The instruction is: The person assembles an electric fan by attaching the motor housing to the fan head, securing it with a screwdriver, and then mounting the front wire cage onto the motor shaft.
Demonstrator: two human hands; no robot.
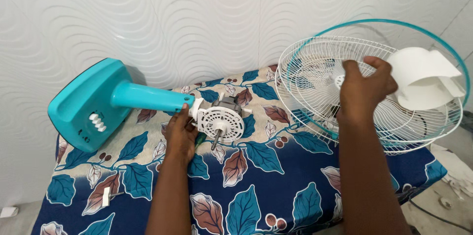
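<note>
A table draped in a blue cloth (256, 185) printed with teal and rust leaves fills the lower half of the frame, pushed against a white wall with a wavy relief (197, 13).

At the right of the frame lies the white wire fan guard (315, 67) with its teal rim (374, 22), tilted so that its far edge rises toward the wall. A white fan blade (423, 77) rests inside it at the far right, seemingly parked there out of the way.

At the left, the teal fan base (86, 104) stands tipped on its edge, its white buttons facing the camera. Its teal neck (150, 97) runs toward mid-frame. That posture lays the motor flat within reach.

The white motor housing (221, 121) sits at mid-frame at the end of the neck, its bare shaft (216, 140) pointing down toward the viewer.

The right hand (364, 87) reaches onto the guard, fingers closed around its wires near the hub, apparently to steady or lift it. The left hand (181, 134) rests against the motor's left side, fingers curled at the joint with the neck, seemingly bracing it; whether it truly grips I cannot tell.

A small white piece (106, 195) lies on the cloth at lower left.
</note>
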